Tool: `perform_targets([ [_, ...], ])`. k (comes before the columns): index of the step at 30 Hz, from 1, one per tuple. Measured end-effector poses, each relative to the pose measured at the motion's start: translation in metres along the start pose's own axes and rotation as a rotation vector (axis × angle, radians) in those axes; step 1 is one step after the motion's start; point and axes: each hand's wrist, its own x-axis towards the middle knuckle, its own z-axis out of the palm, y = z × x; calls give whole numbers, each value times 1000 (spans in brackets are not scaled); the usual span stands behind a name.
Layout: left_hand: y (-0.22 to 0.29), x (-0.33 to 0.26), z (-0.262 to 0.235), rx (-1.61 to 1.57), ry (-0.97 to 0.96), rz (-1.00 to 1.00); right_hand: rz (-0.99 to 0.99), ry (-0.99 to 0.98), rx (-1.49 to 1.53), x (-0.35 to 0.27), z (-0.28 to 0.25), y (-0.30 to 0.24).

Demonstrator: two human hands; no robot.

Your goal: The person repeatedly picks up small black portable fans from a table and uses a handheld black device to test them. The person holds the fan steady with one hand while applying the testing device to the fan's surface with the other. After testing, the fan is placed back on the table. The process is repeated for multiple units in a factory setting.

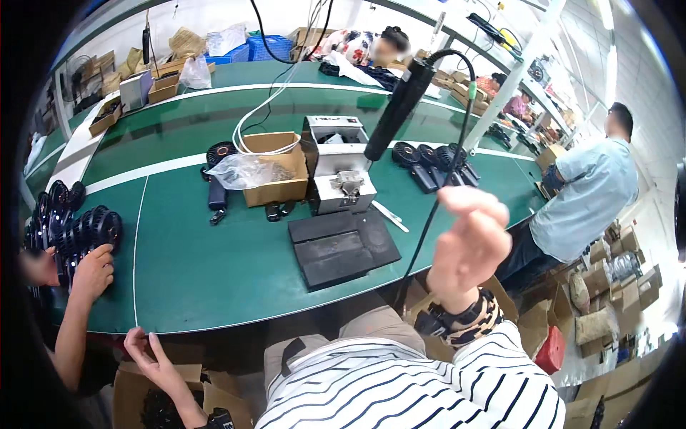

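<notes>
My left hand [158, 360] is low at the left, just off the bench's front edge, with its fingers apart and nothing in them. An open cardboard box [128, 390] with dark parts stands below it. My right hand [471, 239] is raised at the right of the bench, its fingers curled in. It is slightly blurred, and whatever it may hold is hidden. A black electric screwdriver [401, 107] hangs left of and above it, and a black cable [429, 222] runs down beside it. A black rectangular fixture [343, 247] lies on the green bench [214, 275] before me.
A co-worker's hands [93, 272] touch black handheld fans [96, 227] at the left. Behind the fixture stand a metal box with a clamp [348, 184] and a carton [275, 193] with a plastic bag. More fans [429, 161] lie farther right. A person [589, 189] stands at the right.
</notes>
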Motion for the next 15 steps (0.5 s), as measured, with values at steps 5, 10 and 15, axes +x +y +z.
perform_targets([
  [5, 118, -6, 76, -170, -506, 236, 473, 226, -231, -28, -73, 101],
  [10, 190, -29, 151, -259, -978, 465, 772, -429, -617, -147, -110, 249],
  [15, 222, -49, 197, -235, -1229, 576, 984, -820, -887, -199, -96, 290],
])
